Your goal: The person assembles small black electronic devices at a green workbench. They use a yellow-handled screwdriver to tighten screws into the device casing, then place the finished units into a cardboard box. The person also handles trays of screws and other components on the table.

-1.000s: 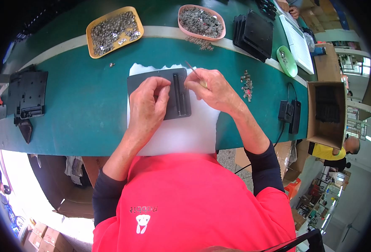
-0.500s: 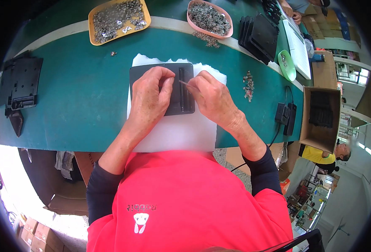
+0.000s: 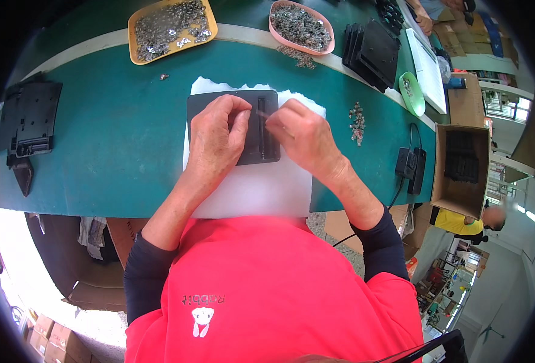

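A flat black plastic panel (image 3: 251,147) with a long slot lies on a white foam sheet (image 3: 252,192) in front of me. Over its left half, my left hand (image 3: 220,130) is closed in a pinch, thumb against forefinger; whatever sits between the tips is hidden or too small to make out. My right hand (image 3: 305,134) is closed at the panel's right edge. From its fingertips a thin, slender piece (image 3: 262,114) points left toward the left hand, blurred, its kind unclear.
Small metal parts fill a yellow tray (image 3: 213,31) and a pink bowl (image 3: 332,43) at the back. More lie loose (image 3: 357,124) on the green table. Black panels (image 3: 373,54) are stacked back right, near a green bowl (image 3: 420,107). Further right stands a cardboard box (image 3: 440,172). Another black part (image 3: 37,112) lies left.
My right hand has shifted slightly, and the thin piece in it has tilted and blurred. The left hand keeps its place.
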`<state>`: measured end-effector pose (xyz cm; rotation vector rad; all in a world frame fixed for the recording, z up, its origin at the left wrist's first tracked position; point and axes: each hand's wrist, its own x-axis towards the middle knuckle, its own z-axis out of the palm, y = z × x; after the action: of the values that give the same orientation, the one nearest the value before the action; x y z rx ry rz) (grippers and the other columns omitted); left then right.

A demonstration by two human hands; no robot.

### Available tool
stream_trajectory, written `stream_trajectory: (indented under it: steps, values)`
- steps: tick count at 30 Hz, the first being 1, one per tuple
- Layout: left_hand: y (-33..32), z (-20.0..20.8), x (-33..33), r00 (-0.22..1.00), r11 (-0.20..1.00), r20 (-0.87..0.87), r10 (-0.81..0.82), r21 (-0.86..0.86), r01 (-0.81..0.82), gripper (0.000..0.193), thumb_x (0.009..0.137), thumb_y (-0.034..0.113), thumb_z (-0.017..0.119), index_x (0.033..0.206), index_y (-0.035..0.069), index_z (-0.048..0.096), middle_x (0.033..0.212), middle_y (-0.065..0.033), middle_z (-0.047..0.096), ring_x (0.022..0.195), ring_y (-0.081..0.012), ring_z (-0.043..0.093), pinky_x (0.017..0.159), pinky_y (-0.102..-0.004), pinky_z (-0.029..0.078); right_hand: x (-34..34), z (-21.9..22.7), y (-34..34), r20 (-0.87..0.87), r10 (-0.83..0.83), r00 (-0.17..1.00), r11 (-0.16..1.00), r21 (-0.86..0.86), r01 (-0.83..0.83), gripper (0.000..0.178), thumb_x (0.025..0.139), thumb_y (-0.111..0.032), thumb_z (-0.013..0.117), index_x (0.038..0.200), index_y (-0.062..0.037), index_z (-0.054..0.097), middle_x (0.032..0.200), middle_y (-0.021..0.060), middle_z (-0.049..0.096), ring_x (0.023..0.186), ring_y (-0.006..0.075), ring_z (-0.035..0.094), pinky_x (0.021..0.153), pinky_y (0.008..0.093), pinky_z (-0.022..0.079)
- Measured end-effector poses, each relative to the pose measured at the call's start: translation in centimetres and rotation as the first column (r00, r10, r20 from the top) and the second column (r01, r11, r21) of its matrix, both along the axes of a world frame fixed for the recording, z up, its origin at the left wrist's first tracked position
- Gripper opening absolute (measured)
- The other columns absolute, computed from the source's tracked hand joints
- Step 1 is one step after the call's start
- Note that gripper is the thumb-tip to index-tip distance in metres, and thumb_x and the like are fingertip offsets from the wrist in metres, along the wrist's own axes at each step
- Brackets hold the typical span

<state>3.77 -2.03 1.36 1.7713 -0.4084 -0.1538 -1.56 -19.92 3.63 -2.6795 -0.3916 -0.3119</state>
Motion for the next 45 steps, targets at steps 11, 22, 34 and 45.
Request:
stream_trajectory:
  steps: [11,22,34,45]
  values:
    - [0.5,0.7,1.1,0.944,0.992,-0.32,-0.086,-0.114,0.052,0.013,0.093,0.008,0.061,0.101,-0.002,0.065,0.085,-0.0047,0.068,0.071,-0.0082,0.065,0.051,-0.019,0.047,1.3,1.0,-0.9,-0.591,-0.092,0.801,0.84,0.386,0.382,0.031,0.076,-0.014,0.075,0.097,0.0005,0.057,0.086,0.0139,0.063,0.082,0.0253,0.062,0.074,0.035,0.049]
    - [0.8,2.0,1.7,0.911,0.982,-0.389,-0.137,-0.177,0.072,0.019,0.09,0.006,0.062,0.106,-0.001,0.07,0.08,-0.002,0.066,0.067,-0.0056,0.06,0.054,-0.019,0.047,0.2,-0.2,-1.0,-0.515,-0.089,0.853,0.762,0.516,0.391,0.029,0.079,-0.018,0.073,0.096,0.0015,0.059,0.09,0.0133,0.065,0.073,0.0205,0.06,0.065,0.0316,0.047]
    - [-0.7,2.1,2.3,0.945,0.992,-0.307,-0.117,-0.075,0.099,0.016,0.09,0.004,0.064,0.104,-0.003,0.07,0.084,-0.0055,0.067,0.069,-0.0091,0.064,0.06,-0.0222,0.055,-0.1,-1.7,-1.4,-0.383,-0.055,0.922,0.747,0.597,0.292,0.028,0.079,-0.018,0.072,0.097,0.0004,0.06,0.089,0.0127,0.067,0.071,0.0207,0.064,0.068,0.0333,0.051]
    - [-2.4,2.7,2.5,0.979,0.988,-0.183,-0.089,0.105,0.109,0.011,0.092,0.007,0.064,0.096,-0.003,0.068,0.085,-0.0054,0.069,0.072,-0.0098,0.066,0.061,-0.0214,0.054,-0.2,-1.5,-1.5,-0.339,-0.042,0.94,0.72,0.642,0.264,0.024,0.079,-0.015,0.071,0.092,0.0021,0.059,0.07,0.0146,0.062,0.065,0.0263,0.063,0.064,0.0352,0.049]
